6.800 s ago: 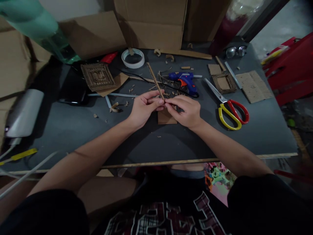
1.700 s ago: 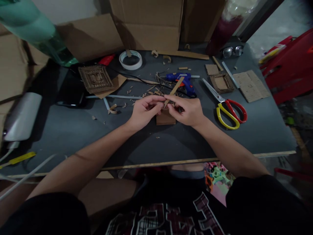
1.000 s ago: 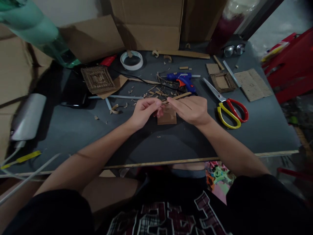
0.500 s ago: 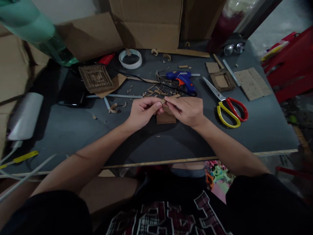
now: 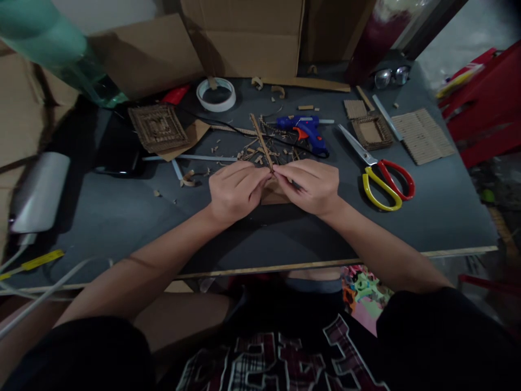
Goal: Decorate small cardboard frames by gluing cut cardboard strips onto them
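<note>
Between my fingertips, a narrow cardboard strip (image 5: pixel 261 138) is pinched at its near end and slants up and away to the left. My left hand (image 5: pixel 237 190) grips it from one side, fingers curled and thumb pressed in. From the other side my right hand (image 5: pixel 310 184) pinches the same end, its fingertips touching those of the left. Partly covered by both hands, a flat brown cardboard piece (image 5: pixel 275 194) lies on the table below. Cardboard scraps (image 5: pixel 260 155) are scattered just beyond the fingers.
A blue glue gun (image 5: pixel 306 130) lies behind my right hand, with scissors (image 5: pixel 380 176) farther right. A small cardboard tray (image 5: pixel 370 133) and a corrugated sheet (image 5: pixel 423 136) sit at the right. At the left are a tape roll (image 5: pixel 232 100), a woven-looking cardboard square (image 5: pixel 157 129) and a power bank (image 5: pixel 43 193).
The strip has swung from lying low and sideways to pointing up and away from me. My left hand has turned over, knuckles now upward, and both hands' fingertips meet at the strip's end.
</note>
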